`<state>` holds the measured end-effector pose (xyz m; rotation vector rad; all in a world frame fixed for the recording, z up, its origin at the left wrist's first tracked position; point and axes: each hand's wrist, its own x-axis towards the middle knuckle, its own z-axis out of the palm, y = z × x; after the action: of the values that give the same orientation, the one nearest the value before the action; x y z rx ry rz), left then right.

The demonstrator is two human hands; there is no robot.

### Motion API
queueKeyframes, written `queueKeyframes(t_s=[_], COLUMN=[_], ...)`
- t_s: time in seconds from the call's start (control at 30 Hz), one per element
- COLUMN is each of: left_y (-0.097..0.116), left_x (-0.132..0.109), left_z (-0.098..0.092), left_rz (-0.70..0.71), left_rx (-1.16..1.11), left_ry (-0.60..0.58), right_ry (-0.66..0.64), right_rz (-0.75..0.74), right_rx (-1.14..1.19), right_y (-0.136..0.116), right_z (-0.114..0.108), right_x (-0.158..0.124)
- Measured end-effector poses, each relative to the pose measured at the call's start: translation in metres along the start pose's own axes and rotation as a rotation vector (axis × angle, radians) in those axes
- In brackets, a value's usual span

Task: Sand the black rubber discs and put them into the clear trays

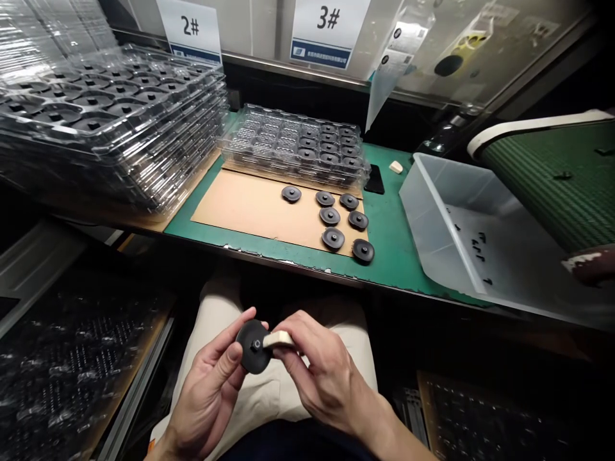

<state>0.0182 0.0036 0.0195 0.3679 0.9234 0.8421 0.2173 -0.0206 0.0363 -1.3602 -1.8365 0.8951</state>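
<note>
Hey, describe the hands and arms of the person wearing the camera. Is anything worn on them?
The left hand and the right hand are both bare: no gloves, rings, watch or wristband in view. The right forearm is uncovered, with no sleeve edge showing. The left side is visible only as far as the wrist, which is also uncovered.
</note>
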Motion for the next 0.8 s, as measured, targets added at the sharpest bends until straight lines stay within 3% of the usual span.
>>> queueKeyframes(t_s=[0.07, 0.2, 0.4, 0.47, 0.6, 0.67, 0.8], left_y=[0.003, 0.001, -0.005, -0.004, 0.000, 0.001, 0.002], left_x=[-0.002, -0.004, -0.006, -0.008, -0.009, -0.008, -0.005], left_z=[0.002, 0.004, 0.004, 0.003, 0.002, 0.001, 0.000], left_rz=[-0.004, -0.002, 0.192, 0.208, 0.044, 0.037, 0.120], left_rx=[-0.002, -0.012, 0.009, 0.024, 0.047, 0.035, -0.020], left_ry=[0.024, 0.045, 0.050, 0.027, -0.008, 0.017, 0.090], right_ry=[-0.058, 0.059, -0.018, 0.012, 0.094, 0.115, 0.079], right_rz=[-0.008, -0.022, 0.201, 0.184, -0.010, -0.063, 0.067], right_rx=[-0.004, -0.117, 0.052, 0.030, -0.104, -0.151, -0.115], right_y=[-0.004, -0.008, -0.020, -0.020, -0.015, -0.016, -0.020], right_z=[-0.005, -0.003, 0.005, 0.003, -0.003, -0.002, 0.006], right_x=[0.002, 0.003, 0.000, 0.003, 0.010, 0.011, 0.006])
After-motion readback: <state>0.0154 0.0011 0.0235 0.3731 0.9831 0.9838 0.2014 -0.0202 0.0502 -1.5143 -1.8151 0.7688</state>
